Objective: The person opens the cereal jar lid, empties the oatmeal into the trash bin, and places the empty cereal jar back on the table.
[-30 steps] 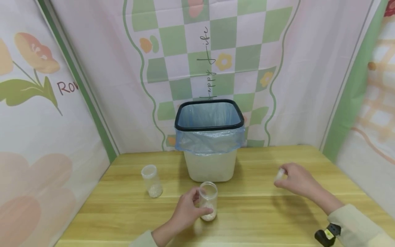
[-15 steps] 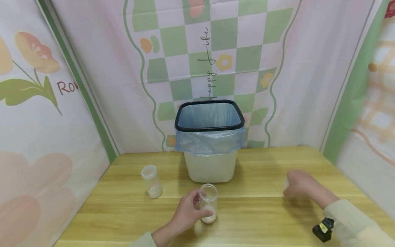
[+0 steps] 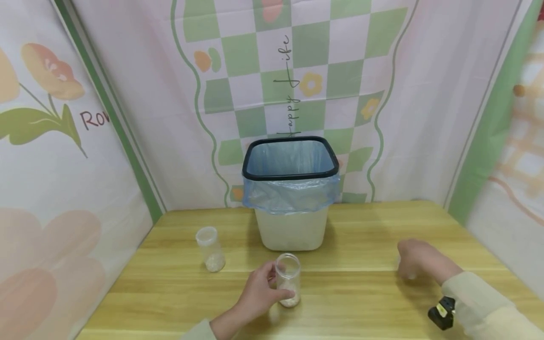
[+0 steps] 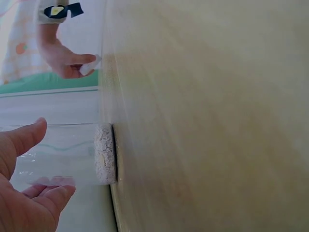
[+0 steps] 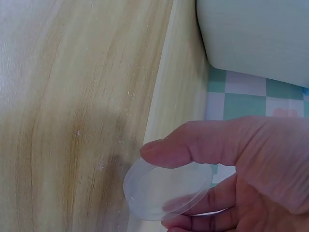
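On the wooden table (image 3: 352, 274), a clear cylindrical jar (image 3: 291, 278) stands upright with its top uncovered. Pale flakes fill its bottom, also seen through the wall of the jar (image 4: 104, 154) in the left wrist view. My left hand (image 3: 260, 290) grips it from the left, thumb in front and fingers behind. Off to the right, my right hand (image 3: 420, 259) pinches a round translucent lid (image 5: 161, 193) between thumb and fingers, its edge close over the tabletop. Most of that lid is hidden by the hand in the head view.
A second clear jar (image 3: 210, 250), with pale contents at its bottom, stands to the left. Behind both jars is a white bin (image 3: 291, 231) with a black rim and a blue liner bag (image 3: 293, 196). Printed curtains (image 3: 391, 165) enclose the table at the back and sides.
My right hand has moved slightly right and down toward the tabletop with the lid, turning so its back faces up. The left hand and the jar have stayed in place.
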### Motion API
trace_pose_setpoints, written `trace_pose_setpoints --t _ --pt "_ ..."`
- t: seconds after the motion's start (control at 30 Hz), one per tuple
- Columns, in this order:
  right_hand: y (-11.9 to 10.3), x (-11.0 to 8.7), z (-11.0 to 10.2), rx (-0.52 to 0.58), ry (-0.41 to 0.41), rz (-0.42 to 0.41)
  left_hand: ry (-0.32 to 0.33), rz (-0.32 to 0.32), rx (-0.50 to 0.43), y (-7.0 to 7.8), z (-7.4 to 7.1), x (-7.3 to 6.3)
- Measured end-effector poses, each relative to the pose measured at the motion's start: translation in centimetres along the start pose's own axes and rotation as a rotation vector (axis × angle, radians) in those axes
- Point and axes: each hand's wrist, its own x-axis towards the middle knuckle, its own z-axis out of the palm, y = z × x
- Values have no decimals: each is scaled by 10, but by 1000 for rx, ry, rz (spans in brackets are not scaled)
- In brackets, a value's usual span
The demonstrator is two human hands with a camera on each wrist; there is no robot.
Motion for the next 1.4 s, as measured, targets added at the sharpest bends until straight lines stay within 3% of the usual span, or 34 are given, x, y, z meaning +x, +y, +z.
trace_pose_setpoints --t 0.4,0.73,0.97,1.4 --pt "0 2 4 55 82 -32 -10 -2 -17 -1 0 0" --pt "5 6 10 -24 97 -75 -10 2 -10 -1 0 0" --pt "7 7 13 -21 77 -63 -17 3 2 -2 0 0" --pt "10 6 15 -26 111 -76 0 18 10 -1 -1 1"
